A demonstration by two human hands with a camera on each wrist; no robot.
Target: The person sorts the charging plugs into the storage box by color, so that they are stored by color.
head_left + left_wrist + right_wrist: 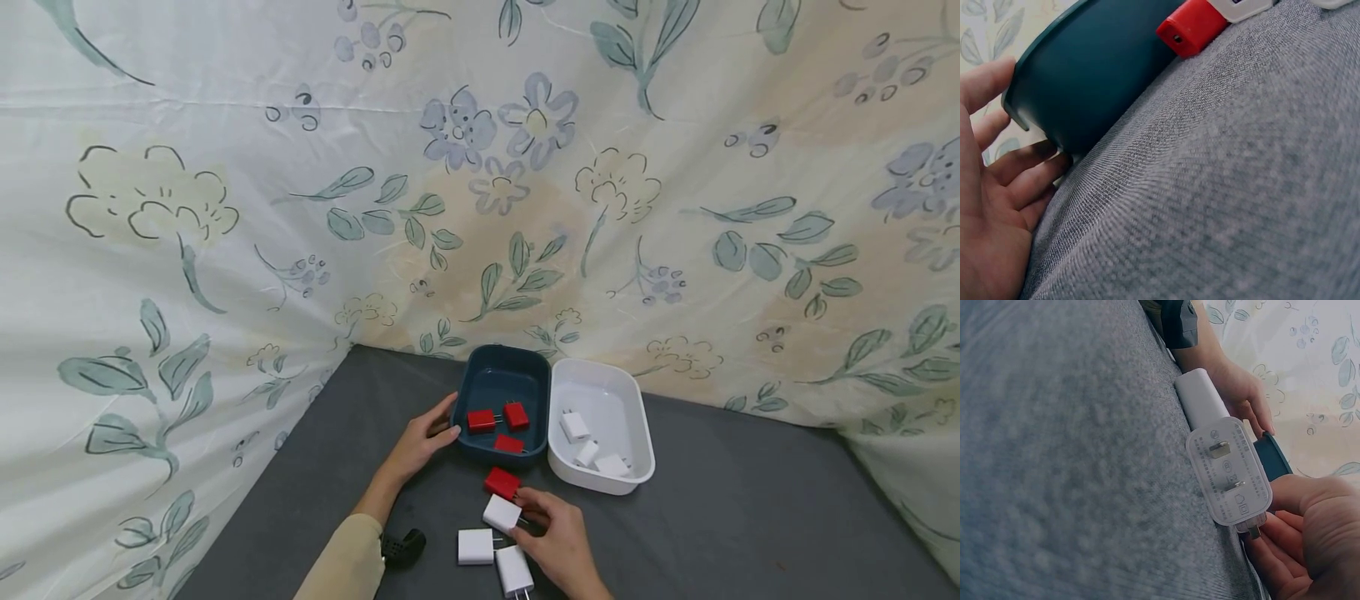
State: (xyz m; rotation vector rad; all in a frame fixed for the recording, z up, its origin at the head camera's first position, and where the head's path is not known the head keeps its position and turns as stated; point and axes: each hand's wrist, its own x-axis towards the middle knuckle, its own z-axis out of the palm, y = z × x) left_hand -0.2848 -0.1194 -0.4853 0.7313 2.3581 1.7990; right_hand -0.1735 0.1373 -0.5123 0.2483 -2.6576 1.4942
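My left hand holds the left side of a dark blue bin, its thumb at the rim and its fingers against the outer wall, low down in the left wrist view. Several red charger plugs lie in that bin. With thumb and index finger, my right hand pinches a white charger plug, prongs toward the palm. Just beyond it sits a red charger plug. Two more white plugs lie nearer, one sideways and one upright, which partly hides the right fingertips in the right wrist view.
A white bin with several white charger plugs stands against the blue bin's right side. Both stand on a dark grey cloth surface. A floral curtain closes off the back and sides. A black band is around the left wrist.
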